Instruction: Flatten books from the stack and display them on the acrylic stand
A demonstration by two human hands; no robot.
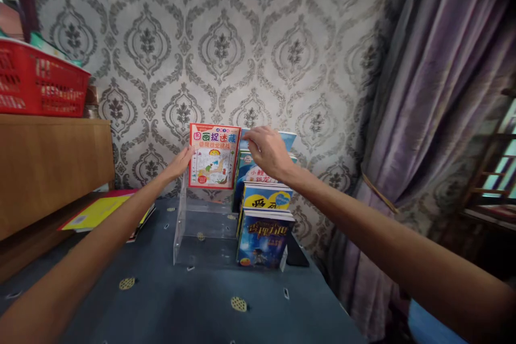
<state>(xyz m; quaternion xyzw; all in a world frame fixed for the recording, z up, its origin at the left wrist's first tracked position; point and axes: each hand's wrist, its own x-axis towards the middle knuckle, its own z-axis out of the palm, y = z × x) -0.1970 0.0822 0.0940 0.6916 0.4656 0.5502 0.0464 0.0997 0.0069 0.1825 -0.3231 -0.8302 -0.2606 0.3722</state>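
Note:
A red-bordered picture book [215, 172] stands upright at the back left of a clear stepped book rack [180, 226]. My left hand [180, 164] grips its left edge, with part of the fingers hidden behind the cover. At its upper right edge is my right hand [268, 151], fingers bent and closed against that edge; the exact contact is hard to see. Beneath my right hand, books fill the rack's right side in tiers: a light blue one [288, 141], a teal one [258, 173], a yellow-and-blue one [252, 199] and a dark blue one [262, 244] in front.
A yellow book [97, 212] tops a loose pile left of the rack on the dark blue tablecloth [181, 306]. A wooden cabinet [56, 164] carries a red plastic basket [44, 80]. Patterned wall rises behind; a purple curtain [407, 134] hangs at right. A flat black item [297, 251] lies beside the rack.

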